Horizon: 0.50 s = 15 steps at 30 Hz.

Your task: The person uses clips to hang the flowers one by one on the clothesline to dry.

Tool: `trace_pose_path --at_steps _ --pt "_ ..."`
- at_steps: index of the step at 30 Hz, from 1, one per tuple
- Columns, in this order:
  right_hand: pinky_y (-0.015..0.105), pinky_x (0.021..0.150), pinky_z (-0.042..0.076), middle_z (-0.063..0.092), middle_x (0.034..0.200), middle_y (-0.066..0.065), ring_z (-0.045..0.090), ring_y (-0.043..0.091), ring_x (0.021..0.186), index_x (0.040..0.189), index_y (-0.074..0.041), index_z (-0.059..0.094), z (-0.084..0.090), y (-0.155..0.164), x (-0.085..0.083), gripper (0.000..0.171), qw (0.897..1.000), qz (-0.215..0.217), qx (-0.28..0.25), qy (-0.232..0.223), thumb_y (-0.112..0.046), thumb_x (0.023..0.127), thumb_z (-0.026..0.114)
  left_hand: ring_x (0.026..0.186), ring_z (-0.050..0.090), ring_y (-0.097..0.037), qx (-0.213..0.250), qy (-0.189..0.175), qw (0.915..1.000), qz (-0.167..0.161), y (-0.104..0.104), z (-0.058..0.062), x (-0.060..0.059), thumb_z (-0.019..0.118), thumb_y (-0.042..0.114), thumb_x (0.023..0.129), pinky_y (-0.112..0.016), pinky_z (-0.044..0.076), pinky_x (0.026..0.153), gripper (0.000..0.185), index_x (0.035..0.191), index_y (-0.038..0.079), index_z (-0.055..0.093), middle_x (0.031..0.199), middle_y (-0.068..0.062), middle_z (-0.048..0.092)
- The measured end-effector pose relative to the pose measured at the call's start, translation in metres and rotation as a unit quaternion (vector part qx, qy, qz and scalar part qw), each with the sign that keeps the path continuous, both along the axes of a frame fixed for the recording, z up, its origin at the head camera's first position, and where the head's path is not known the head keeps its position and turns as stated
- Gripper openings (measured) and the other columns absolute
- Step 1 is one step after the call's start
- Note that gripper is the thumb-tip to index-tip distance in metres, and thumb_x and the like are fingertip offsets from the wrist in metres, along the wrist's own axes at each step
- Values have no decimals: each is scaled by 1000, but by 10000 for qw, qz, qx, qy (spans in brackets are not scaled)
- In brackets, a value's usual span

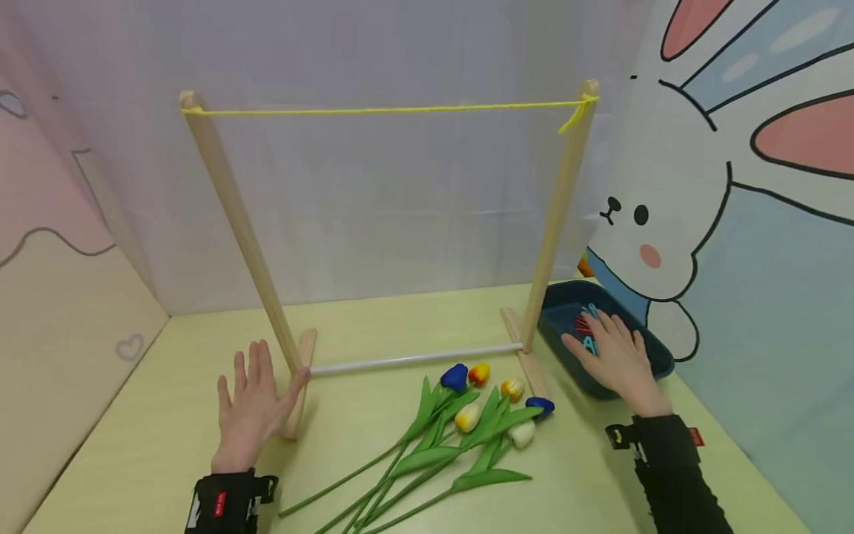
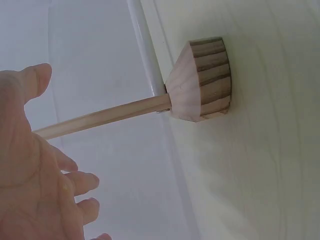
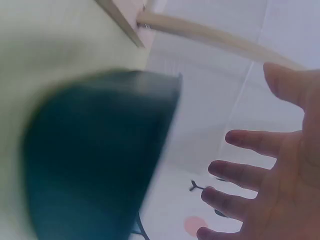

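My left hand (image 1: pixel 250 415), fingers spread, is beside the left foot of a wooden frame (image 1: pixel 243 230); in the left wrist view it holds nothing, and whether it touches the frame I cannot tell. Over the dark teal tray (image 1: pixel 567 354) at the right is my right hand (image 1: pixel 617 356), its fingers extended. Small red and blue clips (image 1: pixel 590 344) show in the tray, partly hidden by that hand. Between the hands lie artificial tulips (image 1: pixel 467 417) with blue, white, yellow and orange heads, their green stems pointing toward the near left.
A yellow string (image 1: pixel 387 111) is tied between the tops of the two posts. Low down, a white rod (image 1: pixel 414 360) joins them. Behind the table (image 1: pixel 373 326) hangs a pale curtain, and a rabbit-print cloth (image 1: pixel 754 282) covers the right side.
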State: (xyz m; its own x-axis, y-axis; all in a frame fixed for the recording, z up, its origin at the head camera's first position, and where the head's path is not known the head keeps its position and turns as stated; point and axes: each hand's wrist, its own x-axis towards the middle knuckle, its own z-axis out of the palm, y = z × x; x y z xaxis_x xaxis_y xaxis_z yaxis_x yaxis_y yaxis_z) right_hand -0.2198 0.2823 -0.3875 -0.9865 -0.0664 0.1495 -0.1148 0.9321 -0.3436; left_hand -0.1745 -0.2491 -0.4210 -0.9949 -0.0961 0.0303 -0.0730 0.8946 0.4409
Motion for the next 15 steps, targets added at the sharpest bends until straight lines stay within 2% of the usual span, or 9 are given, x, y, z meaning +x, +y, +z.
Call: trace_pose_path --at_steps 4,8,12,15 --pt "77 112 19 29 154 39 26 60 141 151 6 37 16 20 -2 72 9993 81 360 -17 -49 105 46 153 -16 -48 -15 114 9999 9 1 3 0 34 72 99 -73 -10 118 105 158 0 -16 165 -24 -17" --pt "72 106 34 39 145 42 39 60 131 146 11 41 27 35 -7 59 9970 347 625 -304 -33 107 48 153 -14 -50 95 321 9994 40 3 5 0 36 70 99 -73 -9 118 107 156 -3 -19 164 -28 -16" --pt "69 103 40 45 142 42 45 59 127 144 12 43 35 40 -13 55 9912 718 635 -912 -25 105 51 153 -10 -52 240 770 9966 174 7 7 1 39 66 100 -72 -5 119 107 155 -4 -21 164 -31 -16" --pt "68 104 42 46 141 42 47 58 127 143 13 44 41 41 -17 53 9810 1018 741 -1474 -23 104 52 154 -9 -49 357 1272 9910 196 12 8 0 43 61 101 -69 -4 121 105 155 -2 -20 165 -29 -15"
